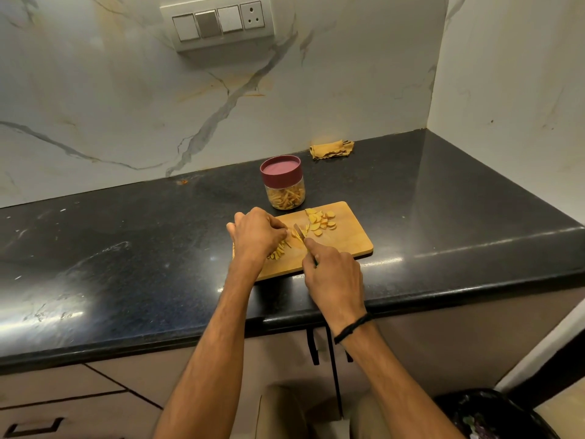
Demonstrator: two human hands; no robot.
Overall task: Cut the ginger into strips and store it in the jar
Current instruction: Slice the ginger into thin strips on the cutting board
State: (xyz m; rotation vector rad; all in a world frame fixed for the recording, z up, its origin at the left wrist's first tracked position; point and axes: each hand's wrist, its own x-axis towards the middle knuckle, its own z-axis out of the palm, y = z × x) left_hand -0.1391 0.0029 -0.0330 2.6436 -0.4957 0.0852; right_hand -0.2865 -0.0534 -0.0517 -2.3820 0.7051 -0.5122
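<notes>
White veined marble walls (126, 90) are meeting in a corner behind a glossy black table (126, 232), which is catching bright glare. A switch panel (218, 23) is sitting high on the wall; beige cabinets (79, 397) are running beneath.

ginger slices (321, 221): piled, board (348, 240) far-right | ginger strips (278, 251): heaped board-left | jar (286, 193): upright, lidded, strips inside

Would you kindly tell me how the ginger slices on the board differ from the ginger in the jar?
The ginger slices are broad, rounded pieces; the ginger strips in the jar are thin sticks. The slices lie loose on the cutting board; the strips are packed inside the clear jar, closed under a maroon lid. Both are pale yellow.
</notes>
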